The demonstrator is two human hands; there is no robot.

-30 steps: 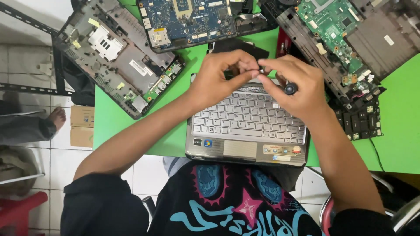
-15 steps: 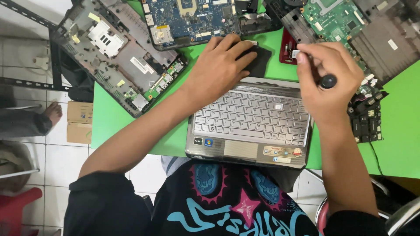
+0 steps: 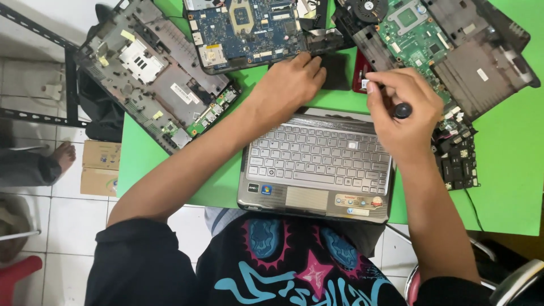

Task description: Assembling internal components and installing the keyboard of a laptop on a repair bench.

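The right hand (image 3: pixel 405 116) is clenched around a screwdriver with a black knob handle (image 3: pixel 403 110), and its fingertips pinch something small and pale at about 11 o'clock of the hand; what it is cannot be told. One second earlier both hands met over the rear edge of the silver laptop base (image 3: pixel 317 167); the right hand has since lifted off toward 1 o'clock, which suggests a small part has come free of the hinge area. The left hand (image 3: pixel 289 85) has moved to 12 o'clock of the laptop and now lies flat, fingers extended and grasping nothing, its fingertips touching a flat black piece (image 3: pixel 338 71) on the green tabletop (image 3: pixel 510 170). A small red object (image 3: pixel 359 76) sits just beside that piece, partly hidden by the right hand. The laptop base rests at the near edge of the tabletop, keyboard up, directly in front of the person. Outward, a blue circuit board (image 3: pixel 249 28) lies at 12 o'clock, a grey stripped chassis (image 3: pixel 153 73) at 10 o'clock, a green circuit board in a dark shell (image 3: pixel 430 39) at 1 o'clock, and a small black board (image 3: pixel 459 161) at 3 o'clock. A cardboard box (image 3: pixel 101 167) stands on the tiled floor at 9 o'clock.
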